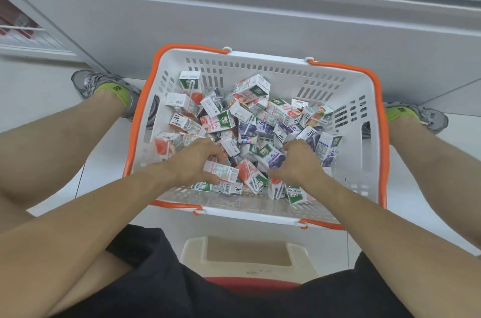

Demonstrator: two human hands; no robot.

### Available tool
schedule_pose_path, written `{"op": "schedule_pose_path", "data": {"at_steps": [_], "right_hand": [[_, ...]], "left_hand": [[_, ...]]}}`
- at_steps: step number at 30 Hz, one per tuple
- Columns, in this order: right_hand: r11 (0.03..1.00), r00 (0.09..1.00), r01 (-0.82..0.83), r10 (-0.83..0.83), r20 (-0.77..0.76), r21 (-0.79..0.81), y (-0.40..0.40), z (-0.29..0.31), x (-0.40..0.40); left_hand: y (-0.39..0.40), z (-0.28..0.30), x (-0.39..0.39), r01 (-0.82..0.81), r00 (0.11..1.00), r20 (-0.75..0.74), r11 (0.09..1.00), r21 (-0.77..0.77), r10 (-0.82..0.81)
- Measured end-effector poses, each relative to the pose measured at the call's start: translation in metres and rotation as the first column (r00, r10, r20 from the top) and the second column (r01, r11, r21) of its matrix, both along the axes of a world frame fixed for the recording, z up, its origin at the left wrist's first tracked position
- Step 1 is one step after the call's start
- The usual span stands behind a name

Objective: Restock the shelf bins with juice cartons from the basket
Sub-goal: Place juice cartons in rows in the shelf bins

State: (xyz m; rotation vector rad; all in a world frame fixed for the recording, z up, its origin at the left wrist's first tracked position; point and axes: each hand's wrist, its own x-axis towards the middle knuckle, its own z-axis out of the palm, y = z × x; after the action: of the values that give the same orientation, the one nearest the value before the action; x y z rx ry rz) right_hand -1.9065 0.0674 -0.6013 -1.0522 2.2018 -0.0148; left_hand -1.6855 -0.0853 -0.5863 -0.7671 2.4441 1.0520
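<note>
Already both hands are in the white plastic basket with orange handles (374, 114): left hand (194, 161) curls round a peach carton (221, 171), right hand (299, 161) round a grape carton (270, 157). Loose neighbours may snag and spill when lifted

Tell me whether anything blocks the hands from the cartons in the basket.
Nothing visible does. The basket is open-topped with its handles folded outward. The left hand already grips a peach carton, and the right hand grips a grape carton in the pile.
</note>
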Motion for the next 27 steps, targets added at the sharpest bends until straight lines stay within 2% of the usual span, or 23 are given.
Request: {"op": "schedule_pose_path", "data": {"at_steps": [3, 6, 9, 14, 16, 18, 19, 20, 22, 24, 25, 26, 27], "right_hand": [[0.983, 0.984, -0.179, 0.180, -0.019, 0.034, 0.004, 0.006, 0.000], [0.940, 0.933, -0.339, 0.342, -0.109, 0.044, 0.008, 0.006, 0.004], [0.919, 0.912, -0.392, 0.393, -0.114, 0.032, 0.009, 0.007, 0.010], [0.981, 0.978, -0.162, 0.174, 0.115, -0.102, 0.013, 0.012, 0.009], [0.984, 0.974, -0.068, 0.101, 0.204, -0.165, 0.010, 0.019, 0.006], [0.975, 0.930, 0.130, -0.056, 0.364, -0.182, 0.007, 0.029, 0.003], [0.946, 0.859, 0.283, -0.178, 0.481, -0.155, 0.005, 0.035, 0.001], [0.892, 0.740, 0.440, -0.293, 0.606, -0.106, 0.003, 0.040, -0.001], [0.740, 0.404, 0.672, -0.397, 0.824, 0.028, 0.000, 0.049, -0.005], [0.624, 0.091, 0.766, -0.343, 0.935, 0.154, -0.003, 0.059, -0.009], [0.599, -0.022, 0.776, -0.288, 0.957, 0.198, -0.005, 0.065, -0.010], [0.587, -0.105, 0.778, -0.231, 0.967, 0.224, -0.007, 0.070, -0.010], [0.591, -0.147, 0.775, -0.175, 0.974, 0.223, -0.008, 0.075, -0.010]], "left_hand": [[0.002, 0.002, -0.003, 0.139, 0.986, 0.104, 0.987, -0.081, -0.131], [0.009, 0.001, -0.005, 0.263, 0.950, 0.226, 0.945, -0.195, -0.217], [0.012, 0.000, -0.005, 0.296, 0.935, 0.268, 0.927, -0.231, -0.232], [0.008, 0.000, -0.004, 0.165, 0.958, 0.254, 0.981, -0.098, -0.136], [0.002, 0.005, -0.004, 0.070, 0.970, 0.235, 0.997, -0.021, -0.063], [-0.006, 0.015, -0.004, -0.051, 0.981, 0.193, 0.995, 0.089, 0.033], [-0.010, 0.022, -0.005, -0.117, 0.981, 0.170, 0.983, 0.143, 0.092], [-0.013, 0.030, -0.006, -0.185, 0.977, 0.144, 0.963, 0.198, 0.158], [-0.019, 0.048, -0.009, -0.286, 0.958, 0.083, 0.895, 0.343, 0.274], [-0.022, 0.065, -0.014, -0.295, 0.943, 0.015, 0.814, 0.500, 0.333], [-0.023, 0.074, -0.017, -0.286, 0.936, -0.012, 0.778, 0.559, 0.352], [-0.023, 0.082, -0.020, -0.278, 0.926, -0.038, 0.746, 0.605, 0.376], [-0.023, 0.088, -0.024, -0.277, 0.910, -0.062, 0.714, 0.643, 0.410]]}}
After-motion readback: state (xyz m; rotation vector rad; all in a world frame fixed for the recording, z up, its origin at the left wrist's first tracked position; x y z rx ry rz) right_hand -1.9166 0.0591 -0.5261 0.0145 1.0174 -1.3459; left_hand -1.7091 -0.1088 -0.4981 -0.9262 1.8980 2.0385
